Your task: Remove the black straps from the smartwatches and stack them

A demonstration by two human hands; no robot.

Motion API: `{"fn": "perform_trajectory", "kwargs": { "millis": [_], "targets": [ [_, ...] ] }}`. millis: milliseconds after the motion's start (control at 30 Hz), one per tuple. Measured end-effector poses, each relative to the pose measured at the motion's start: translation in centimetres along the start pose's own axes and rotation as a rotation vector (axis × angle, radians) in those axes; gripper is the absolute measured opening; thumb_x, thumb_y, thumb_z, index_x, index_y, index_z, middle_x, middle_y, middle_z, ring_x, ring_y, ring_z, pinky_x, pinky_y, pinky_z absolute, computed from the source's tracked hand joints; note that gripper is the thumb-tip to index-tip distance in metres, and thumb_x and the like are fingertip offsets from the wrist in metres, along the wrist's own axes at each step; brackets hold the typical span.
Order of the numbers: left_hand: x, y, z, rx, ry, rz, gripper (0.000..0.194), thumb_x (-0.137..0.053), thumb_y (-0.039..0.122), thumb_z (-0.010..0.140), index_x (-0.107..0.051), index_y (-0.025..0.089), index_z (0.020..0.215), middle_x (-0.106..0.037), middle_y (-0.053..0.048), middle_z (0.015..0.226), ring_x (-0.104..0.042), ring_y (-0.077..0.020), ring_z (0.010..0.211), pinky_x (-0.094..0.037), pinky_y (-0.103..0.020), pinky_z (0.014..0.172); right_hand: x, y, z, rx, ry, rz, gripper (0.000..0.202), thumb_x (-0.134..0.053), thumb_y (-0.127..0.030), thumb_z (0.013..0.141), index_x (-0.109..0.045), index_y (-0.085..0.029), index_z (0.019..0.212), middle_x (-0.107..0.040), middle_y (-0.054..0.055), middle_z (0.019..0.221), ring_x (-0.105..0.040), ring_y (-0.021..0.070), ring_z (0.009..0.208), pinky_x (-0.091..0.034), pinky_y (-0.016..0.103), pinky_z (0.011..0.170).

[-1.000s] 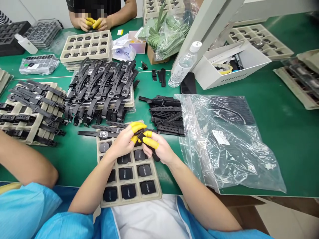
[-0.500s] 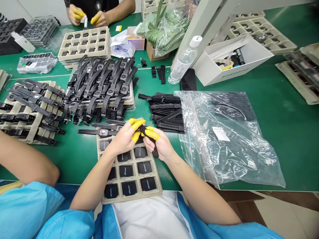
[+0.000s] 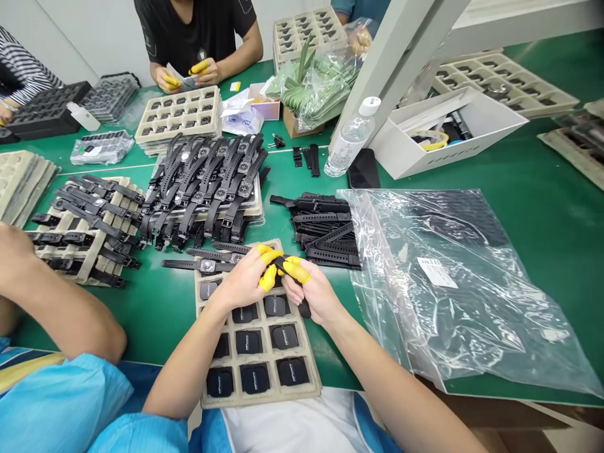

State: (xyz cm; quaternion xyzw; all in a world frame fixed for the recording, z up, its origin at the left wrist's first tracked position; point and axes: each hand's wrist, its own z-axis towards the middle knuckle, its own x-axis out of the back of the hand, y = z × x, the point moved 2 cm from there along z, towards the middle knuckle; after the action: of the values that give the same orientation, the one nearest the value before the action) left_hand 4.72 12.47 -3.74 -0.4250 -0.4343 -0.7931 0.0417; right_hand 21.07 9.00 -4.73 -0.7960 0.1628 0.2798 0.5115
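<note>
Over the beige tray [image 3: 262, 398], my two hands meet with yellow finger cots on the fingertips. My left hand [image 3: 250, 278] pinches a small black smartwatch, mostly covered by the fingers. A black watch strap [image 3: 304, 309] is gripped in my right hand [image 3: 317, 290], its upper end against the watch and its lower end poking out below the palm. Square black watch bodies [image 3: 255, 379] sit in the tray's compartments. Across its far left edge lie watches with straps [image 3: 207, 266]. A pile of loose black straps [image 3: 325, 229] is just beyond my right hand.
Strapped watches [image 3: 207, 182] are heaped on stacked trays ahead, with another loaded tray [image 3: 89, 226] leftward. A plastic bag [image 3: 462, 283] covers the right side. Behind stand a bottle [image 3: 352, 138], a white box [image 3: 448, 135] and a post. A neighbour's arm [image 3: 66, 296] is at left; another person works opposite.
The view has tilted up and shifted left, so things appear lower and further right. My hands stay together on the watch and strap. The person opposite has moved their hands closer together.
</note>
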Motion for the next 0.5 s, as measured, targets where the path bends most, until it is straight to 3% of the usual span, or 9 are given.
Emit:
{"fn": "perform_trajectory", "kwargs": {
  "millis": [267, 500],
  "targets": [
    [0.2, 0.2, -0.1, 0.027, 0.048, -0.012, 0.04, -0.042, 0.022, 0.105, -0.053, 0.017, 0.143, -0.064, -0.017, 0.133, -0.061, -0.0273, 0.129, -0.054, -0.045, 0.111, 0.0, 0.2, 0.1, -0.018, -0.011, 0.016, 0.036, -0.077, -0.051, 0.086, -0.058, -0.02, 0.08, -0.038, -0.011, 0.042, -0.029, 0.0066, 0.038, -0.027, 0.019, 0.038],
    [0.0, 0.2, -0.2, 0.047, -0.027, 0.133, 0.036, -0.047, 0.02, 0.099, -0.06, 0.017, 0.132, -0.068, -0.015, 0.122, -0.065, -0.0283, 0.118, -0.058, -0.045, 0.103, 0.8, 0.9, 0.5, -0.04, -0.016, -0.087, 0.041, -0.076, -0.056, 0.086, -0.056, -0.021, 0.079, -0.039, -0.011, 0.042, -0.028, 0.0063, 0.038, -0.025, 0.019, 0.039]
  ]
}}
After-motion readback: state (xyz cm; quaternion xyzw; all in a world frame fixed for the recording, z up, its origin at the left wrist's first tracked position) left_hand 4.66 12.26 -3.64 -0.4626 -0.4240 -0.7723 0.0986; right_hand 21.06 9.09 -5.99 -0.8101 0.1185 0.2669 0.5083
